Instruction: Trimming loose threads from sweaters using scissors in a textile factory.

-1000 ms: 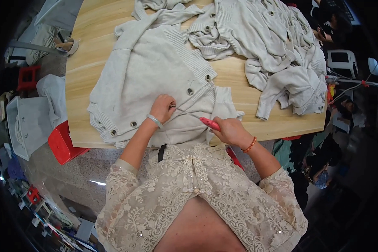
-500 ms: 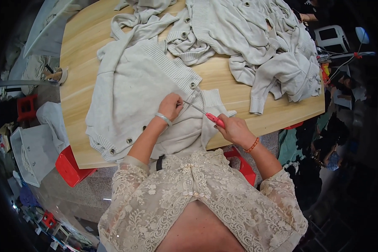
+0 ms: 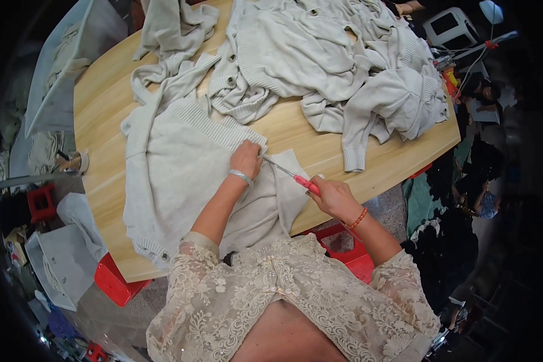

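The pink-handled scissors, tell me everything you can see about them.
The small pink-handled scissors have slim metal blades that look silvery and a bright pink grip, mostly hidden inside the right hand. They lie slanted, tips pointing up and left toward the left hand, which pinches the ribbed edge of the pale grey knitted cardigan spread on the light wooden table. The blade tips meet the knit just beside the left fingers. Whether the blades are open or closed is too fine to tell.

A single head-worn fisheye view looks steeply down, close over the wooden table (image 3: 338, 136). The wearer's forearms enter from the lower edge.
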The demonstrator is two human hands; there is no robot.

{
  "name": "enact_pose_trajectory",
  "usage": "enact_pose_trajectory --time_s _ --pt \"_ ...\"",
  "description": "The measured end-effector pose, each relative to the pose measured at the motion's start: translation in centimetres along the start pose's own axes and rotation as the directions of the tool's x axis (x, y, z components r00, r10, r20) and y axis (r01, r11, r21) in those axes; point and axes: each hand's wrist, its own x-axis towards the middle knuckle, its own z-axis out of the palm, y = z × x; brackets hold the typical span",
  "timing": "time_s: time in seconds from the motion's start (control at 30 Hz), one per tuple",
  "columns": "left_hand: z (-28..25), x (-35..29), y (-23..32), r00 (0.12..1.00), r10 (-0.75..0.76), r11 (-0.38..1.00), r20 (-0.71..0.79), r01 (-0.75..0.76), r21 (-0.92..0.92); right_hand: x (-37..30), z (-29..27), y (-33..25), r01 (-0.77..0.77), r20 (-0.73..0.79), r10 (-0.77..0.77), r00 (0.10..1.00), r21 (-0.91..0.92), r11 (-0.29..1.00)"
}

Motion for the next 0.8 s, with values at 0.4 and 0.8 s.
enact_pose_trajectory --time_s 0.4,0.8 --pt "-3.4 -1.3 0.4 0.993 0.022 0.950 0.119 0.017 -0.313 4.5 -0.5 2.9 -0.087 -0.170 0.088 0.982 0.009 0.996" --pt "-22.7 -3.9 17.5 0.515 0.794 -0.432 -0.322 0.106 -0.896 22.7 1.0 -3.9 0.232 -0.330 -0.223 0.917 -0.014 0.973"
